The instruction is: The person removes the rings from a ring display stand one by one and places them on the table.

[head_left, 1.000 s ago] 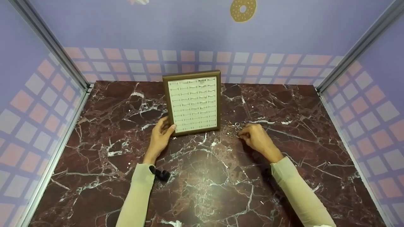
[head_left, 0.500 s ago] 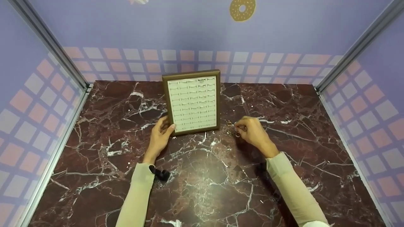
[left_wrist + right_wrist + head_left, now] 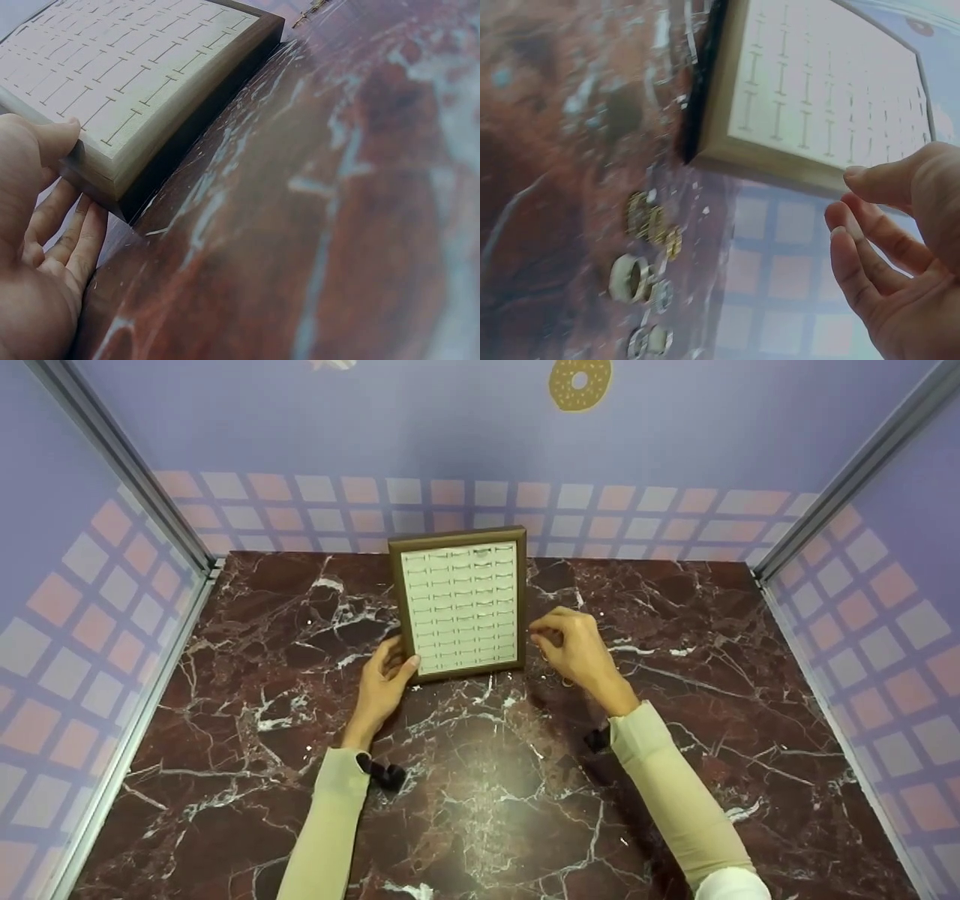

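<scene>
A framed ring display tray, brown at the edge with a pale slotted pad, stands tilted up at the back of the table. My left hand grips its lower left corner, thumb on the front edge and fingers beneath. A grey ring shows in the top row. Just off the tray's right edge is my right hand, thumb and index fingertips brought nearly together; I cannot tell whether a small ring is between them. Loose gold rings and silver rings lie on the table below it.
The table has a dark red marble pattern. Behind it rises a purple back wall with pink and white squares, and panels close off both sides. Dark wrist mounts stick out inward from the sleeves.
My right hand has lifted from the loose rings and moved left and away from me, up to the tray's right edge. The left hand and tray have stayed in place.
</scene>
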Available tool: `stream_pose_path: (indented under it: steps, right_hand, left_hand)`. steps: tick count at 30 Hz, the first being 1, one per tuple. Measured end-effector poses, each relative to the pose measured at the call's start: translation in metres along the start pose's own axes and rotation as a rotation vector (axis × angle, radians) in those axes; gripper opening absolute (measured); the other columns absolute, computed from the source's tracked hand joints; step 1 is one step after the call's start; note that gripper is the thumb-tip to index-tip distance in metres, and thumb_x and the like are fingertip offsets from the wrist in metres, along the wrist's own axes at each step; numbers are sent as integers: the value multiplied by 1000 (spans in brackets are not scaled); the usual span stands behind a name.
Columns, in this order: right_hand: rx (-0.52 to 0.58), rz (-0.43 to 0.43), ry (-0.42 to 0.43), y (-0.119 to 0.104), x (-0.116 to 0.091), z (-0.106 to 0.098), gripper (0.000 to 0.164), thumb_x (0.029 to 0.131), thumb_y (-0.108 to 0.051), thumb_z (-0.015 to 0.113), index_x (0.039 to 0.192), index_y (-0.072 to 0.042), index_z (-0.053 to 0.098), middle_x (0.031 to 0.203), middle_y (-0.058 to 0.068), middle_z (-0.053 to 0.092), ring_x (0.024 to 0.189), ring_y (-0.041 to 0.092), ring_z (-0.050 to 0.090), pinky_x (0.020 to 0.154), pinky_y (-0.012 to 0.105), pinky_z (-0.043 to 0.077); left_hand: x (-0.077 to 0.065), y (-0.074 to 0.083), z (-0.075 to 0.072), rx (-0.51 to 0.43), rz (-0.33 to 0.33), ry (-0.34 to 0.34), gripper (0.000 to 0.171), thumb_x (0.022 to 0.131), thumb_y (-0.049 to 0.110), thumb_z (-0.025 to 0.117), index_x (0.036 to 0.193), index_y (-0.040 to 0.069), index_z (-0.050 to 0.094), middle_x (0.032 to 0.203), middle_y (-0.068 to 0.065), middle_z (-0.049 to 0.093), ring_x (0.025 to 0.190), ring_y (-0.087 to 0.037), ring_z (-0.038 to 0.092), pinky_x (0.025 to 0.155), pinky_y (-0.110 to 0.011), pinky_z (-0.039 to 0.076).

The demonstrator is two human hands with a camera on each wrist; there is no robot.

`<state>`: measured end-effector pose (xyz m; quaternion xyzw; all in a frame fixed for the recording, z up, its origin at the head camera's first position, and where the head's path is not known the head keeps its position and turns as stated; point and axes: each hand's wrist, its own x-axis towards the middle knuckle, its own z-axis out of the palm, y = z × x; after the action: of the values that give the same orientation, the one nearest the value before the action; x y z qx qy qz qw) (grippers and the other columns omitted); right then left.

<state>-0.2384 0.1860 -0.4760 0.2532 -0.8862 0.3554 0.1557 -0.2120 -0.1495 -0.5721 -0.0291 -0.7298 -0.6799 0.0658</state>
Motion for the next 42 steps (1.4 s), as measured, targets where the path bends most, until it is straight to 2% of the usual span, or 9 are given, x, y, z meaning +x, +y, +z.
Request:
stream_pose_path:
  steps: [5,11,15,22,29,37,42]
  right_hand:
    - [12,-2,30,-11,13,3,13,92,2,78,104,2,82,99,14,77,78,25,68,67,39,61]
    - [12,-41,92,-22,31,6,17,90,4,76,106,4,81,105,18,77,88,30,74,79,39,66]
    - [-2,-85,131,-27,43,6,17,90,5,75,106,4,80,105,19,76,88,32,74,78,38,65]
    - [-20,-141,168,-34,58,6,14,91,4,75,104,4,81,103,17,76,85,28,71,75,31,62]
    - [-28,-159,210,-43,74,11,16,91,5,73,106,4,80,104,18,75,89,30,73,79,31,63]
    - [-24,-165,283,-53,92,28,15,94,5,73,107,4,79,106,16,73,93,27,73,85,29,63]
    - [-29,-165,328,-56,99,35,13,95,4,73,107,4,79,105,16,71,94,27,72,86,29,62]
  left_hand:
    - [0,0,0,-5,-6,2,51,103,11,72,150,1,55,148,-24,61,134,-38,60,118,-49,48]
    - [1,-1,0,0,-8,-4,52,103,9,72,151,1,54,148,-24,61,135,-38,60,118,-50,48]
    - [0,0,0,9,4,-4,52,103,7,72,151,0,55,147,-24,61,135,-38,60,119,-51,48]
    - [1,0,1,5,11,-5,50,102,7,72,150,1,56,147,-24,63,134,-38,60,119,-51,47]
    - [1,1,-1,-2,10,-3,51,102,7,73,149,0,56,146,-25,63,133,-38,61,119,-50,48]
    - [1,-1,-4,31,10,-4,52,103,9,72,151,0,55,147,-26,62,134,-39,60,120,-53,47]
    - [1,0,-1,14,21,-26,51,104,9,70,152,0,53,147,-25,62,134,-38,60,119,-52,47]
